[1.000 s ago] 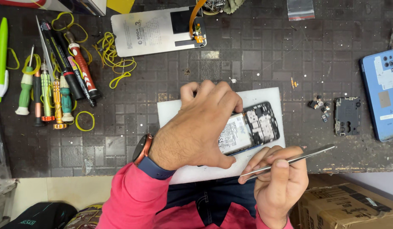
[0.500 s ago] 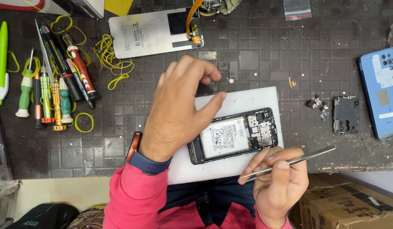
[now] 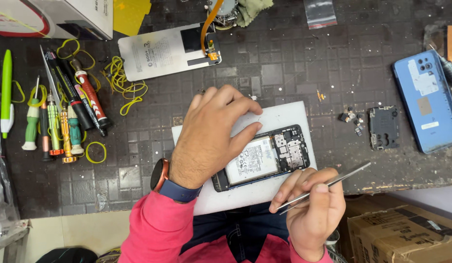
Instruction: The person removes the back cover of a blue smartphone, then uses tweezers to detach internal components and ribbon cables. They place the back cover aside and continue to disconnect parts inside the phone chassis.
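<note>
An opened phone body (image 3: pixel 272 156), its white battery and circuit board exposed, lies on a white pad (image 3: pixel 284 114) at the front of the dark work mat. My left hand (image 3: pixel 211 129) hovers over the pad's left part with fingers spread, touching or just above the pad beside the phone, holding nothing. A watch sits on that wrist. My right hand (image 3: pixel 311 207) is at the near edge, below the phone, pinching metal tweezers (image 3: pixel 333 182) that point up to the right.
Screwdrivers and pens (image 3: pixel 60 117) lie at the left among yellow rubber bands (image 3: pixel 123 87). A detached screen panel (image 3: pixel 162 51) lies at the back. A blue back cover (image 3: pixel 428 107), a black inner plate (image 3: pixel 384 127) and small loose parts (image 3: pixel 350 119) sit at right. A cardboard box (image 3: pixel 406 234) stands below right.
My left hand has lifted off the phone and moved up and left, uncovering the battery and board. The right hand with the tweezers has stayed in place.
</note>
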